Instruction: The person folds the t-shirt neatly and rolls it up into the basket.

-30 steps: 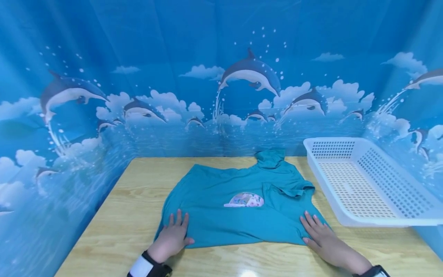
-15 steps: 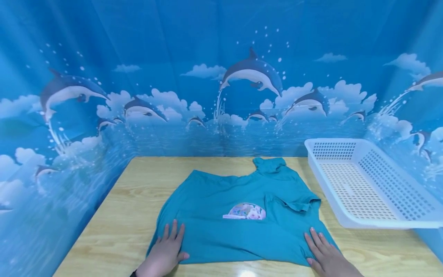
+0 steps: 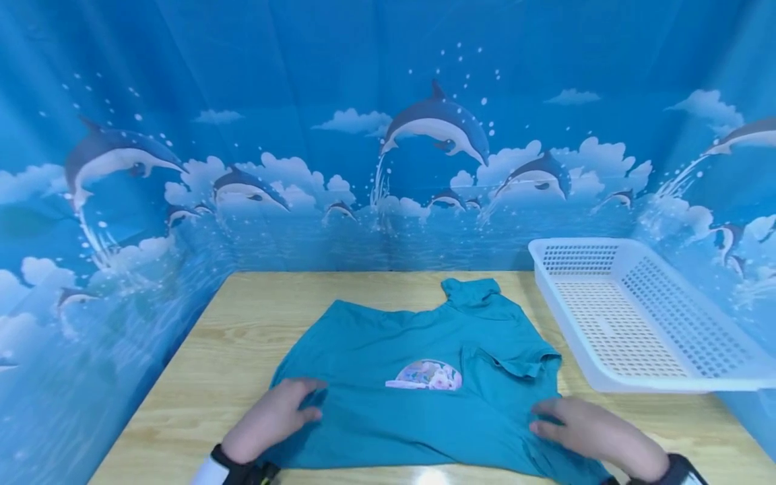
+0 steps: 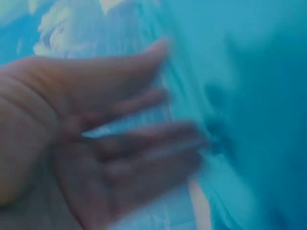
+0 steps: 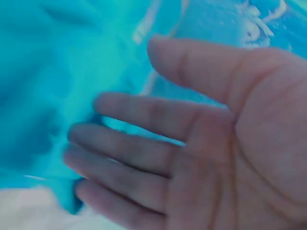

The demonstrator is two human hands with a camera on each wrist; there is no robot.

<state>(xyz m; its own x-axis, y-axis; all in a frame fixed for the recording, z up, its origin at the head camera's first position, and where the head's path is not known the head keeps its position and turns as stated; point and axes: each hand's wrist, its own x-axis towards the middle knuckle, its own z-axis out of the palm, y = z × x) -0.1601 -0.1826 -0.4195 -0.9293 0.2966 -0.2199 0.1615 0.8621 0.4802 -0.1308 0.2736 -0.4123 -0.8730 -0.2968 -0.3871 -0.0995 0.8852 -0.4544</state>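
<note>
A teal T-shirt lies on the wooden table, folded lengthwise, its sleeves toward the right and part of a pale floral print showing near its middle. My left hand is over the shirt's left end, fingers loosely extended and holding nothing. Over the right end is my right hand, with its thumb apart from the fingers. The right wrist view shows that right palm bare and its fingers nearly straight beside the cloth. In the left wrist view the left hand is blurred, its fingertips near the teal fabric.
A white perforated plastic basket stands to the right of the shirt, near the table's right side. Wood-grain tabletop shows left of the shirt. Behind the table hangs a blue curtain printed with dolphins and clouds.
The shirt has slid toward the front edge under both flat hands. Since then the hands have come off their flat press, turning inward with the fingers less spread.
</note>
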